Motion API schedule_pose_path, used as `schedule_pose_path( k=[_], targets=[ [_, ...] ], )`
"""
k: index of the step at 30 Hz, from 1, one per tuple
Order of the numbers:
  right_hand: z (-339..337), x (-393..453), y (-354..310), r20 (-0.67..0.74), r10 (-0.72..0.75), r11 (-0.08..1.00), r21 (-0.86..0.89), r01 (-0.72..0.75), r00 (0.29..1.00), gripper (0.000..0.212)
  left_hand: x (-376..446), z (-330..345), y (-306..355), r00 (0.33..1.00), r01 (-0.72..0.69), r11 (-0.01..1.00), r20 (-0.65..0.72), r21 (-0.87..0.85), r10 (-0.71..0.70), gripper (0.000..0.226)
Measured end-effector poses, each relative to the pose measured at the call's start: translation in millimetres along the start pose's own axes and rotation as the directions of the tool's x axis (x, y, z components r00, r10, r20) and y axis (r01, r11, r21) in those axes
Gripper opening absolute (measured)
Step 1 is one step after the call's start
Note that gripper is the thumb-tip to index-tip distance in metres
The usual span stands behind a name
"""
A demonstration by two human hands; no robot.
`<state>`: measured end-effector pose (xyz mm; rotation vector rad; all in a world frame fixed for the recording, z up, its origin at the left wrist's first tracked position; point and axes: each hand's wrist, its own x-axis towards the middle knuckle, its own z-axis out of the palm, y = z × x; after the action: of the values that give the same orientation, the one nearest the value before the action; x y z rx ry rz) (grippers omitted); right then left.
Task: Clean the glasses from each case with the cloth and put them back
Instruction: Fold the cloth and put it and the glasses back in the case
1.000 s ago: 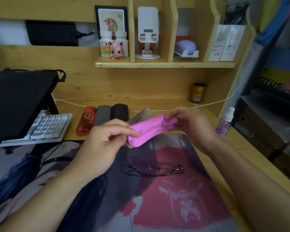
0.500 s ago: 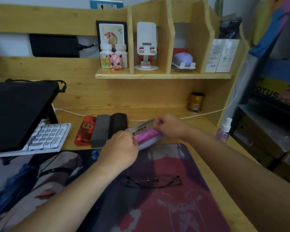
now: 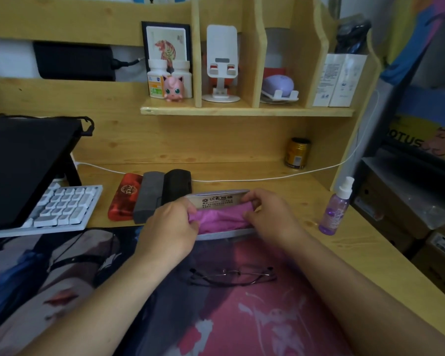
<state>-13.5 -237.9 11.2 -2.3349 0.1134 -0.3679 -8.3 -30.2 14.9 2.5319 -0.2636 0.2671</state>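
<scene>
wooden desk [image 3: 319, 201] | printed mat [image 3: 242, 317] | glasses [image 3: 231, 276] on mat

Both forearms extended forward, left hand [image 3: 168, 228] and right hand [image 3: 270, 214] fingers curled, pinching

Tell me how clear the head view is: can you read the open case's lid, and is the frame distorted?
Head view: dim, soft indoor light, no harsh glare. The open case lid shows printed characters, too blurred to read. The glasses on the mat are thin and faint. Wide-angle bending curves the shelf edges and stretches both forearms.
</scene>
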Motion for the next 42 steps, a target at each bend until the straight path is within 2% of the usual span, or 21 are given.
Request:
schedule_pose_path(
  k=[2, 5, 8, 12, 14, 18, 22, 25, 27, 31, 35, 37, 40, 42],
  targets=[
    [-1.5, 0.5, 0.0, -0.028, 0.008, 1.000, -0.025, -0.009, 1.000, 0.027, 0.4, 0.1, -3.1, 0.996, -0.046, 0.999, -0.074, 0.003, 0.046, 0.018],
    [-3.1, 2.2, 0.4, -0.064, 0.020, 0.999, -0.047, -0.023, 0.998, 0.023, 2.5, -0.5, -4.4, 0.994, -0.052, 0.998, -0.097, -0.027, 0.049, 0.016],
    [-2.9, 2.2, 0.4, -0.076, 0.019, 0.998, -0.057, -0.024, 0.997, 0.017, 2.7, 0.1, -5.7, 0.998, -0.030, 0.999, -0.051, -0.016, 0.029, 0.009],
    [-3.3, -0.2, -2.1, -0.023, 0.070, 0.997, -0.017, -0.070, 0.997, 0.020, 3.9, -3.4, -8.6, 0.998, 0.038, 0.996, 0.057, -0.081, -0.033, 0.019],
    [-2.1, -3.5, -6.0, 0.017, 0.046, 0.995, -0.087, -0.045, 0.999, 0.019, 3.1, -3.7, -8.4, 0.996, 0.059, 0.991, 0.078, -0.122, -0.050, 0.020],
    [4.4, -12.9, -8.8, 0.024, -0.087, 0.927, -0.363, 0.090, 0.996, 0.013, -2.4, 2.4, -6.6, 0.996, 0.007, 0.999, 0.088, 0.033, -0.010, 0.017],
    [7.7, -19.1, -5.4, 0.009, -0.200, 0.867, -0.465, 0.181, 0.980, 0.004, -8.5, 1.2, -7.0, 0.995, -0.100, 0.975, 0.011, 0.200, 0.100, 0.015],
    [5.2, -24.6, -2.3, 0.002, -0.258, 0.771, -0.602, 0.207, 0.966, 0.019, -18.5, -1.4, -2.5, 0.979, -0.186, 0.908, -0.003, 0.376, 0.202, 0.035],
    [3.4, -24.9, 1.3, 0.010, -0.289, 0.711, -0.667, 0.222, 0.957, 0.019, -24.5, -5.1, 2.0, 0.976, -0.210, 0.883, 0.035, 0.420, 0.215, 0.049],
    [-13.5, -23.3, -1.3, 0.090, -0.182, 0.796, -0.572, 0.201, 0.979, 0.027, -24.0, -8.9, -5.0, 0.951, -0.308, 0.872, 0.154, 0.380, 0.269, 0.047],
    [-47.6, -36.5, -20.1, 0.156, -0.345, 0.845, -0.379, 0.378, 0.926, 0.013, -20.0, -12.0, -19.1, 0.928, -0.371, 0.877, 0.137, 0.306, 0.346, 0.031],
    [-59.2, -51.3, -27.2, 0.233, -0.341, 0.888, -0.238, 0.393, 0.911, 0.009, -15.3, -10.9, -27.6, 0.915, -0.403, 0.871, 0.144, 0.280, 0.377, 0.031],
    [-74.8, -68.4, -20.0, 0.359, -0.148, 0.959, -0.175, 0.222, 0.922, 0.011, -9.3, -7.3, -34.9, 0.882, -0.464, 0.868, 0.178, 0.175, 0.436, 0.027],
    [-82.3, -75.7, -11.0, 0.516, 0.063, 0.987, -0.161, 0.024, 0.854, 0.014, -7.4, -5.7, -35.6, 0.872, -0.480, 0.871, 0.172, 0.108, 0.459, 0.021]
  ],
)
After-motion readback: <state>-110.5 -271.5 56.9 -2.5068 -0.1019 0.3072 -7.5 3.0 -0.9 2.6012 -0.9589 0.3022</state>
